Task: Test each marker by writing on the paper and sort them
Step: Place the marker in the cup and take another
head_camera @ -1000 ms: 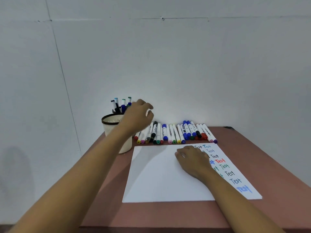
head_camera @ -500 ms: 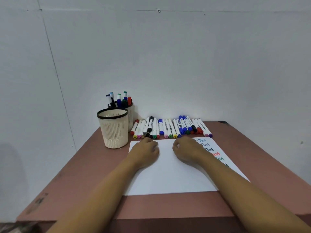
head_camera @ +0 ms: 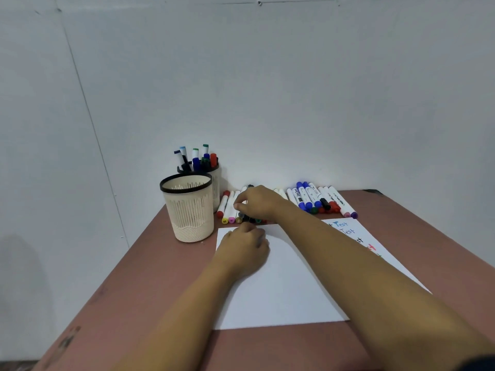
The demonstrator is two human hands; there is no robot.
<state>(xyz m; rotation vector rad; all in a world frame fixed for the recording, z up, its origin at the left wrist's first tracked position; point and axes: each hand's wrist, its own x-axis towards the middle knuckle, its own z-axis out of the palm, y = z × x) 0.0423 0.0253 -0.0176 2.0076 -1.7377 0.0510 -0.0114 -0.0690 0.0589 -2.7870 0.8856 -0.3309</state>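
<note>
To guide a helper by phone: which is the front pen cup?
On the brown table, look left of the white paper. Of two cream, black-rimmed cups there, the front pen cup shows nothing sticking out; the rear cup holds markers.

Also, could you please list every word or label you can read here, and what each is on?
"Test", blue, on the paper.
"Test", lighter blue, on the paper below it.
"st", black, on the paper; rest hidden.
Labels on the markers: too small to read.

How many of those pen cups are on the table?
2. The front cup stands left of the paper; the rear cup sits right behind it, holding markers, partly hidden.
</note>
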